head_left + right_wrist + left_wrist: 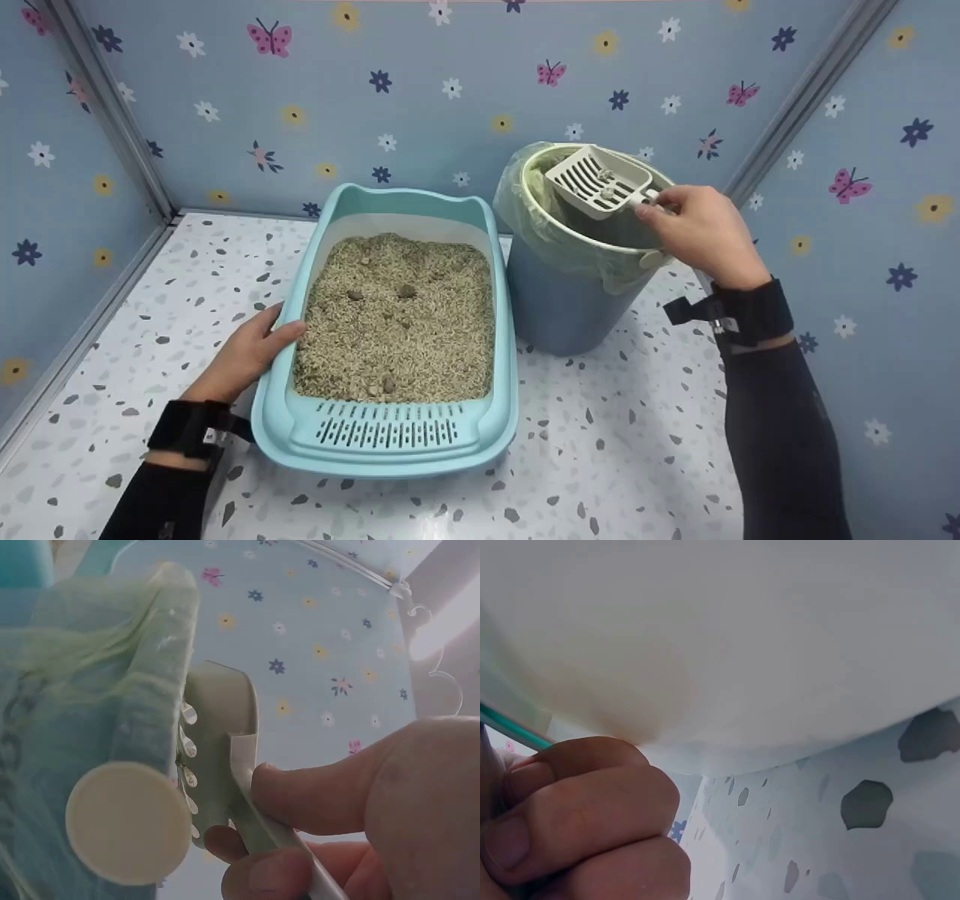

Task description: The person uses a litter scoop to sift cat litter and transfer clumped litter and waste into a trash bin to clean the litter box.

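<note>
While over bin (559,300), scoop (598,181) in R grip (701,232)

A white surface (645,450) speckled with grey and dark chips carries a light blue litter tray (390,442) filled with pale granules and, just beside it on the right, a blue bin (559,307) lined with a greenish bag

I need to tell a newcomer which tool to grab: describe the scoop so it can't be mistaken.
Start at the blue bin lined with a pale green bag, right of the teal litter tray. Over its mouth the right hand holds the scoop by its handle. It is the only white, slotted tool here, with a few clumps in it.
</note>
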Tool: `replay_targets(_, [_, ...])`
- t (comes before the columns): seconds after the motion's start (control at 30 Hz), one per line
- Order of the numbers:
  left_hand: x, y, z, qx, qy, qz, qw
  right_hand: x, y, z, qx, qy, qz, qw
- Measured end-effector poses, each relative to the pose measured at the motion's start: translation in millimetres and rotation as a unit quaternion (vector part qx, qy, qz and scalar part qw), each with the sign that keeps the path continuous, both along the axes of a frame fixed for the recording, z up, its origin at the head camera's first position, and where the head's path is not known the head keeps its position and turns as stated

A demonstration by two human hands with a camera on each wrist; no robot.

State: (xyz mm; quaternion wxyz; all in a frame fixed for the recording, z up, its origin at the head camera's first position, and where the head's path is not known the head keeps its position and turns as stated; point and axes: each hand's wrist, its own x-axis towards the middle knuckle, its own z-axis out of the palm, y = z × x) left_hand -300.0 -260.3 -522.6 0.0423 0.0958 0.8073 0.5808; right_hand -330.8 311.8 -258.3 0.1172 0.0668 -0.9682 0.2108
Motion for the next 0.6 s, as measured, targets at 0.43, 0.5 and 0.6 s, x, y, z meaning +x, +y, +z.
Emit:
replay_targets(0.43, [-0.7,0.1,-0.9,0.007,0.001,-0.006,1.0,-8.8,1.9,-4.7,0.072,0.017,0.017,0.997])
replay_targets(0.5, [-0.8,0.0,-0.4,0.007,0.0,-0.005,1.0,-8.5,0.9,-5.0,0.083,0.021,0.018,0.996])
replay_targets(0.6, [-0.7,-0.1,-0.2,0.007,-0.002,-0.002,1.0,-8.8,-0.9,-6.3,0.094,0.028,0.02,0.995])
